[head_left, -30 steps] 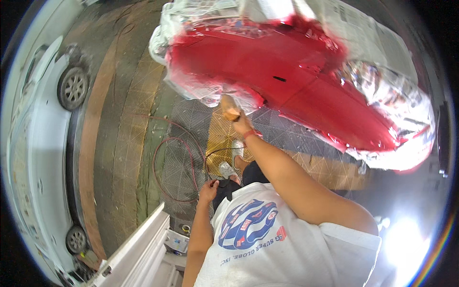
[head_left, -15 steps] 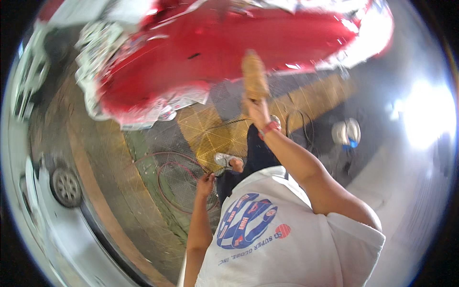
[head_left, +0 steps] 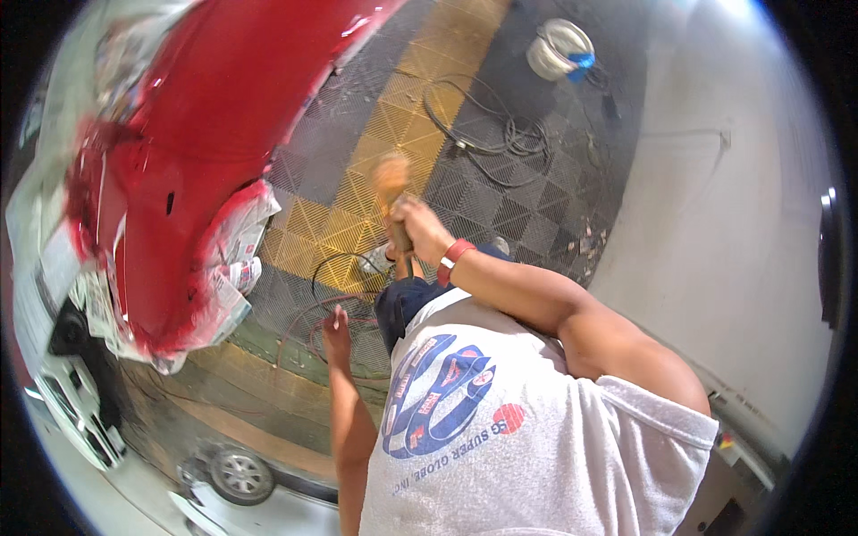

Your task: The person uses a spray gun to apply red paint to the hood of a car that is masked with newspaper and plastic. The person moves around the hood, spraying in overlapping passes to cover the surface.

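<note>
My right hand is wrapped round the dark handle of what looks like a spray gun. Its orange-tan top is smeared by motion, and it is held upright in front of my thighs. A glossy red car body panel lies to the left, apart from the gun. Crumpled newspaper masking, stained red, borders the panel. Lower down, my left hand hangs with curled fingers beside a thin reddish hose. Whether that hose is in its grip is hard to see.
Black hose or cable loops lie on the grey and yellow grid-tile floor. A white bucket with a blue cloth-like piece stands beyond them. A pale wall rises at right. A white car is at the lower left.
My view has swung right, so the red panel now sits at the left. My right hand has drawn the gun back from the panel toward my body. My left hand stays low.
</note>
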Available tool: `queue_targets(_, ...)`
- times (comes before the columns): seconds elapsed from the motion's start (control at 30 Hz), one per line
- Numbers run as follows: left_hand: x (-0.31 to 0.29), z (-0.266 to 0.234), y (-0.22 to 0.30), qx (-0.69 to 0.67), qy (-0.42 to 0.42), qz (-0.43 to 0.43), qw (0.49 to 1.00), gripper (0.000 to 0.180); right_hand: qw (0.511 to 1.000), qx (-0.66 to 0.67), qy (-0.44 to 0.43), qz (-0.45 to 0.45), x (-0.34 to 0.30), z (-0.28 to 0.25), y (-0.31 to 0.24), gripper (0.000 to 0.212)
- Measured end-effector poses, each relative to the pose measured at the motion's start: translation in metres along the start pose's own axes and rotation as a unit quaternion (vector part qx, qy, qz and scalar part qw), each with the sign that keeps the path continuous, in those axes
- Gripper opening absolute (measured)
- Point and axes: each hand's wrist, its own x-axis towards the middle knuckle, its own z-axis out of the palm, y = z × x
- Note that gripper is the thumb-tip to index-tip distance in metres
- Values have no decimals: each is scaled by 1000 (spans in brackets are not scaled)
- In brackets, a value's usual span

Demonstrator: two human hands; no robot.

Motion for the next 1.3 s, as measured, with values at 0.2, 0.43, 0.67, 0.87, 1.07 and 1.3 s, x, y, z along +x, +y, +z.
queue_targets(0.2, 18, 91, 175, 223, -43, -1, 974, 63, 883, 371, 185, -220, -67, -214, -213, 29)
queue_targets(0.43, -4, 269, 330, 264, -22, 302, 916, 63, 739, 278, 310, -530, -288, -435, -405, 33)
queue_targets(0.67, -19, 391, 446, 273, -154, 356, 881, 58, 719, -35, 527, -452, -395, -524, -428, 48)
queue_targets(0.87, -26, 510, 524, 298, -275, 409, 818, 53, 797, -270, 540, -5, -374, -616, -329, 63)
queue_targets(1.07, -59, 660, 528, 248, -394, 570, 677, 60, 739, -569, 349, 92, -267, -778, -193, 74)
queue_targets(1.3, -117, 722, 439, 376, -586, 347, 629, 86, 641, -684, 197, 287, -92, -975, -41, 56)
